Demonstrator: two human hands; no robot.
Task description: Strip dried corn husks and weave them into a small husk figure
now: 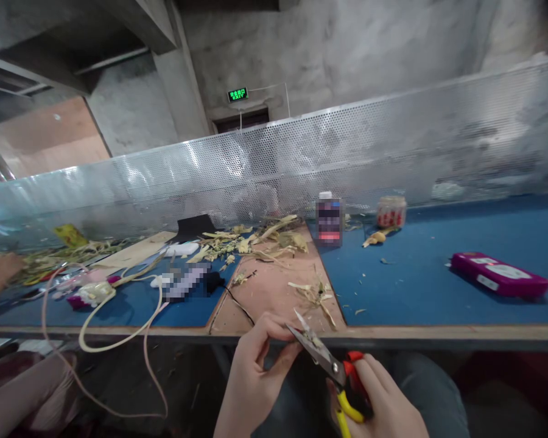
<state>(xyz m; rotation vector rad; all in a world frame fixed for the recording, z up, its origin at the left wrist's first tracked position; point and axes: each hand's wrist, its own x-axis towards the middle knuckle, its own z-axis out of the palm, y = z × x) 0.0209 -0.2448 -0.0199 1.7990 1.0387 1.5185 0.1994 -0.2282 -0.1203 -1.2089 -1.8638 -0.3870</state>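
Observation:
My right hand (383,401) grips a pair of scissors (322,354) by its red and yellow handles. The scissor blades are parted and point up and left, toward my left hand (260,365). With thumb and fingers pinched together, that hand holds what looks like a small pale piece of dried plant (314,339) at the blades; my fingertips partly hide it. Both hands are in front of the table's near edge. Just beyond them, pale dried plant scraps (317,295) lie on the brown board (269,298).
A larger scrap heap (274,237) lies farther back. To the right are a blurred-out bottle (329,228), a jar (391,212) and a purple box (497,274). Cables (159,304) loop over the table edge at left, near another person's hand (2,271). A perforated metal screen (274,158) stands behind.

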